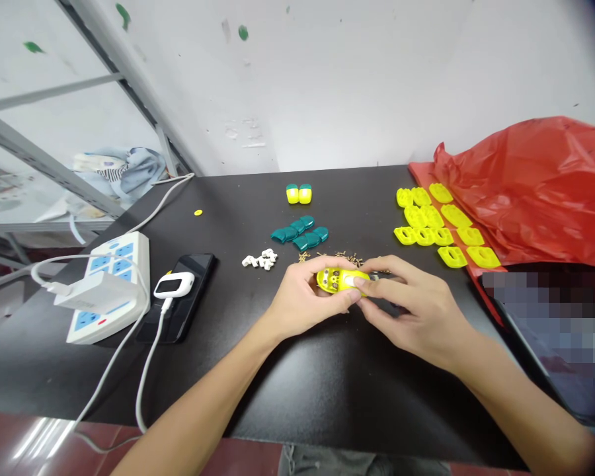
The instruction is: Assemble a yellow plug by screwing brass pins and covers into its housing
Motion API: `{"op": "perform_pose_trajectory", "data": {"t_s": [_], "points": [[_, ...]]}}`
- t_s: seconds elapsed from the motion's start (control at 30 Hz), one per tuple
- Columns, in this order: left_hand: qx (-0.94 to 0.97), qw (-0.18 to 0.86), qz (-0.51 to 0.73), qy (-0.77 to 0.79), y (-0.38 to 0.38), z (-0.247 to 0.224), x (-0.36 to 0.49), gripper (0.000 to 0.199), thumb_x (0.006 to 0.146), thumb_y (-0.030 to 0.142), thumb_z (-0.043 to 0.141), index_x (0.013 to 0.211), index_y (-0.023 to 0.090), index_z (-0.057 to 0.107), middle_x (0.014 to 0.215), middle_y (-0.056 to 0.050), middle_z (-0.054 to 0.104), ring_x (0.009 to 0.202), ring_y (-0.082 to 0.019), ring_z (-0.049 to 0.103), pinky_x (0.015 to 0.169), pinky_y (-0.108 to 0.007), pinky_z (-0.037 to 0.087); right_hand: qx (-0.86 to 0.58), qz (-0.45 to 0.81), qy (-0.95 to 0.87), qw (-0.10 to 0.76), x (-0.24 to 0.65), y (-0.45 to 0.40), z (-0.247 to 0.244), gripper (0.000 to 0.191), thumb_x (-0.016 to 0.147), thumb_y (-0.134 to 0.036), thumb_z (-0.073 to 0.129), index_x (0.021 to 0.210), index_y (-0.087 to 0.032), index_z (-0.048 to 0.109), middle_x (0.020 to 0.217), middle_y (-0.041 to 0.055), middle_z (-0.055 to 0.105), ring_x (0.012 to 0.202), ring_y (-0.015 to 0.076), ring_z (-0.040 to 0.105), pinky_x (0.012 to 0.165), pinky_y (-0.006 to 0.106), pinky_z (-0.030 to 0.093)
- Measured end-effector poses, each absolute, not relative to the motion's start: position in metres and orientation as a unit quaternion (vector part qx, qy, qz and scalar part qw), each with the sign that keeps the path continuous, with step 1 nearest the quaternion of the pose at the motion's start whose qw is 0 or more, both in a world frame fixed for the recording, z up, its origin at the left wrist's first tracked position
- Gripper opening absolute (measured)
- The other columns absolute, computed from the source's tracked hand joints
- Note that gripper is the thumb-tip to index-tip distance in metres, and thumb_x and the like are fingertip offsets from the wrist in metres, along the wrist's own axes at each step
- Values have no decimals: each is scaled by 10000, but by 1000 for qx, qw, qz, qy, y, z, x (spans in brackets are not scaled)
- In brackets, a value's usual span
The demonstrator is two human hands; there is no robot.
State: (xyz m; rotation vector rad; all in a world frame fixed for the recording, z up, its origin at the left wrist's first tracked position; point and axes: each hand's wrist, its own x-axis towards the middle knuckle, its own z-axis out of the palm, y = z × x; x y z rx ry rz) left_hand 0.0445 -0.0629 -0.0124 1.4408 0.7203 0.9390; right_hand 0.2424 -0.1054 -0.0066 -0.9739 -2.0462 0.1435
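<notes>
While the left hand (310, 301) and the right hand (414, 314) close in together above the desk (297, 396), a yellow plastic shell (334, 280) sits between them, its long axis running crosswise from left to right. The left hand is the nearer one: its fingers (350, 299) curl snugly round the shell's body, while the right fingers (377, 283) pinch in at the shell's right end, pressed together around what looks like a small metal part, mostly hidden from view. Just ahead of the hands lies a scatter of tiny brass pins (340, 258), too many to count. Moving outward, there's a small heap of white plastic pieces (260, 260) at left, about eight of them, then roughly six teal caps (300, 233), and beyond those, two yellow-and-teal parts (298, 194) side by side. Over to the right, twelve flat yellow pieces (441, 225) are laid out in rows by a red plastic bag (525, 192). Far left, one white power strip (112, 287) sits beside one black phone (178, 297).
</notes>
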Motion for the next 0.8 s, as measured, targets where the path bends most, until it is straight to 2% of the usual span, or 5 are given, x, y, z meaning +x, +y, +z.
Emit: {"op": "perform_pose_trajectory", "data": {"t_s": [0.13,0.3,0.47,0.63,0.8], "points": [[642,578,399,310,-62,-14,42,328,804,251,812,1100,155,709,878,-30,687,618,-92,651,591,-212,590,-404,123,-803,421,242,-107,-2,171,880,-107,650,1003,-201,725,1138,91,707,908,176,703,784,315,563],[722,514,353,299,-62,-10,38,272,826,248,775,1072,152,708,901,-45,687,655,-108,628,575,-221,538,-501,331,-704,381,246,-103,6,89,898,-311,698,884,-224,693,958,28,755,656,131,642,536,262,457],[734,503,348,293,-66,-6,38,441,820,230,770,1233,197,619,1042,-52,683,779,-131,651,681,-243,555,-507,424,-677,324,252,-98,6,206,887,-367,713,1048,-240,725,958,15,769,839,172,690,688,271,511],[632,582,419,295,-67,-14,47,616,779,220,831,1318,208,534,1028,-56,726,876,-161,693,829,-291,564,-512,446,-631,375,249,-97,6,262,819,-385,784,1007,-208,737,915,35,765,706,150,662,590,251,495],[538,649,455,287,-65,-20,55,569,692,233,908,1195,181,647,1057,-72,751,933,-185,712,876,-319,578,-498,450,-593,445,241,-101,10,280,791,-363,809,994,-194,716,844,41,755,617,131,641,493,215,488]]}}
